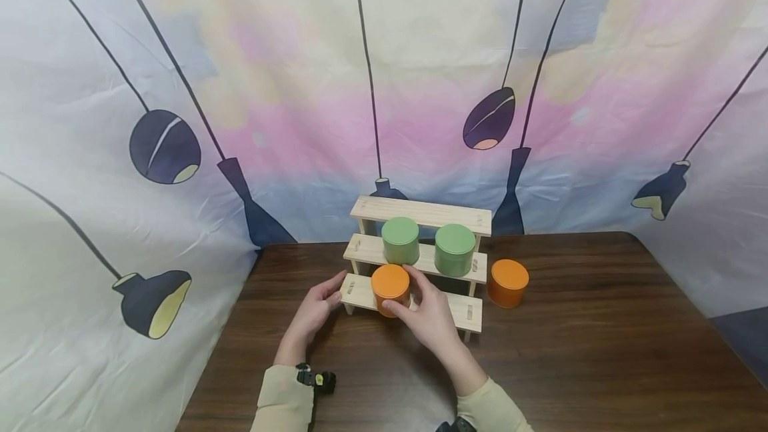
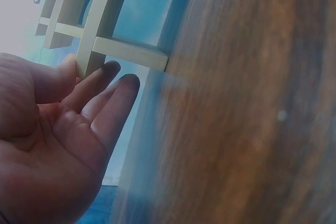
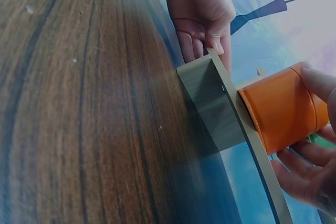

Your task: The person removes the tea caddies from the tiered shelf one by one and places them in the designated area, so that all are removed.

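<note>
A three-tier wooden display stand (image 1: 420, 212) stands on the table. On its lowest tier sits an orange tin (image 1: 390, 281), and my right hand (image 1: 432, 315) grips it between thumb and fingers. In the right wrist view the orange tin (image 3: 278, 111) meets the board with its base. My left hand (image 1: 315, 309) pinches the left end of the lowest tier; the left wrist view shows the thumb and fingers on either side of that board (image 2: 102, 24). Two green tins, one on the left (image 1: 400, 240) and one on the right (image 1: 455, 250), stand on the middle tier.
A second orange tin (image 1: 508, 283) stands on the dark wooden table (image 1: 588, 325), just right of the stand. Behind the table hangs a cloth backdrop (image 1: 300, 85) printed with lamps. A strapped wrist camera (image 1: 318, 379) sits on the left wrist.
</note>
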Motion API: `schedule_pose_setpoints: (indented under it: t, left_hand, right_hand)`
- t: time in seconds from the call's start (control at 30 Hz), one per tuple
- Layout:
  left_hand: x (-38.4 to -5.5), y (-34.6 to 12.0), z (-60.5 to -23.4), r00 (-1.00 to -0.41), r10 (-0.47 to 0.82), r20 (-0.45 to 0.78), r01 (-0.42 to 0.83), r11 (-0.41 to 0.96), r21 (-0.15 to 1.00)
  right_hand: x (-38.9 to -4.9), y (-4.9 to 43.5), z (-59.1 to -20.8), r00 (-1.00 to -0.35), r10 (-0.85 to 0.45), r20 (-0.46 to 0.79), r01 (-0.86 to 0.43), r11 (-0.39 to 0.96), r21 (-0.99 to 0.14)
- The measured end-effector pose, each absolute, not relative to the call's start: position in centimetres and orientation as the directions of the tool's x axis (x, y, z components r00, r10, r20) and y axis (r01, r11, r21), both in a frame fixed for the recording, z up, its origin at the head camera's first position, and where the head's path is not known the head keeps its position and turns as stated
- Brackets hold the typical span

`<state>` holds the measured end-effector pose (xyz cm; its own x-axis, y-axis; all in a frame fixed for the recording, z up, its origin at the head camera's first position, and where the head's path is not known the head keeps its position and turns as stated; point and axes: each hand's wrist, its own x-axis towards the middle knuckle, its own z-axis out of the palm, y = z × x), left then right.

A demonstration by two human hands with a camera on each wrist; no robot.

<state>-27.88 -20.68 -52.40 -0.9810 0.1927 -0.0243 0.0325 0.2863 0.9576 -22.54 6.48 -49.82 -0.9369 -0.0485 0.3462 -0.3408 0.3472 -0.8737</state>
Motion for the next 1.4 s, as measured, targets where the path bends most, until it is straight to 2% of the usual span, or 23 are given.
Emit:
schedule_pose_setpoints:
  t: [1.4]
  left_hand:
    - [-27.92, -20.84, -52.51, -0.980, 0.198, -0.028, 0.030, 0.285, 0.958]
  right_hand:
    - [-22.57, 6.23, -49.94, -0.936, -0.037, 0.351, -0.342, 0.340, -0.876]
